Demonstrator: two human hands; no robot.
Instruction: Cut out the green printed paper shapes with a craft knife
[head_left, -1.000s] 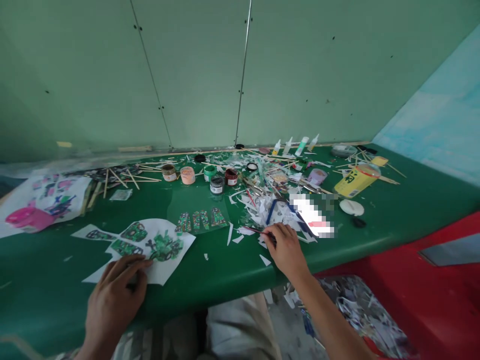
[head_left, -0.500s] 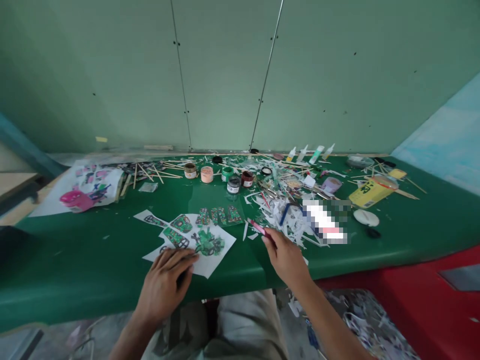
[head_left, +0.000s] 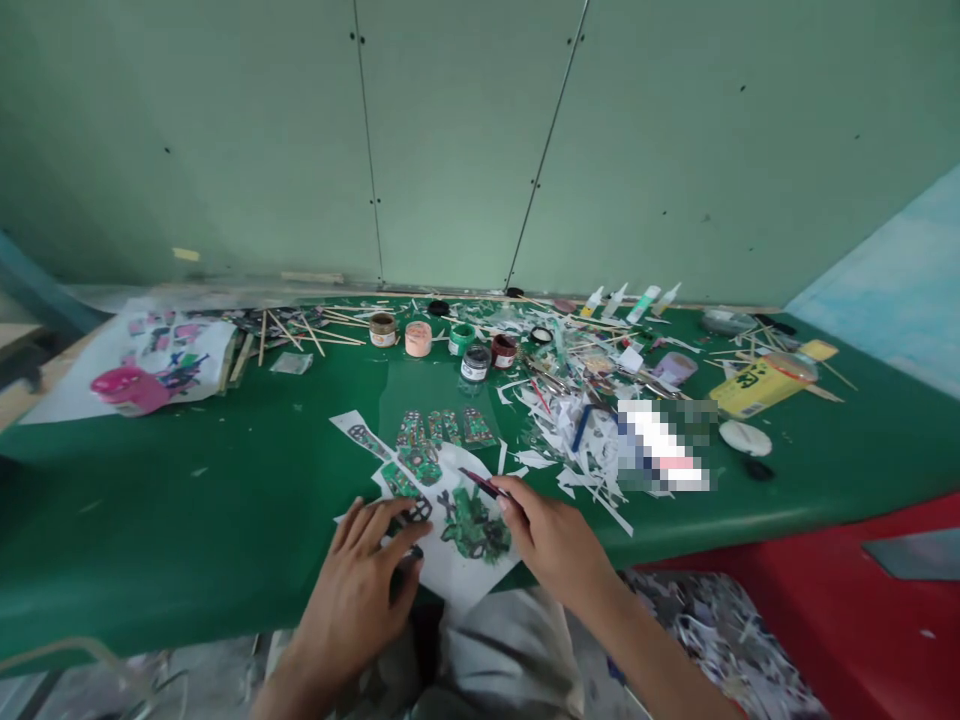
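Note:
My right hand (head_left: 551,540) grips a slim pinkish-red craft knife (head_left: 486,484), its tip pointing left over the white painted paper (head_left: 457,580). Green and black painted shapes (head_left: 472,525) cover that sheet, which reaches over the table's front edge. My left hand (head_left: 367,570) lies flat on the left part of the paper with its fingers spread, hiding some of the drawing. A narrow painted strip (head_left: 364,435) sticks out toward the upper left. Just beyond the sheet lie small painted pieces (head_left: 442,428) on a clear film.
Open paint jars (head_left: 474,363) stand behind the paper. White paper scraps (head_left: 551,410) are heaped to the right, near a yellow container (head_left: 761,388) and glue bottles (head_left: 619,300). A pink bottle (head_left: 131,388) and thin wooden sticks (head_left: 281,330) lie to the left on the green table (head_left: 187,520).
The painted paper has shifted right and nearer my body, with my left hand on it. The craft knife has moved from the scraps at right to over the painted sheet.

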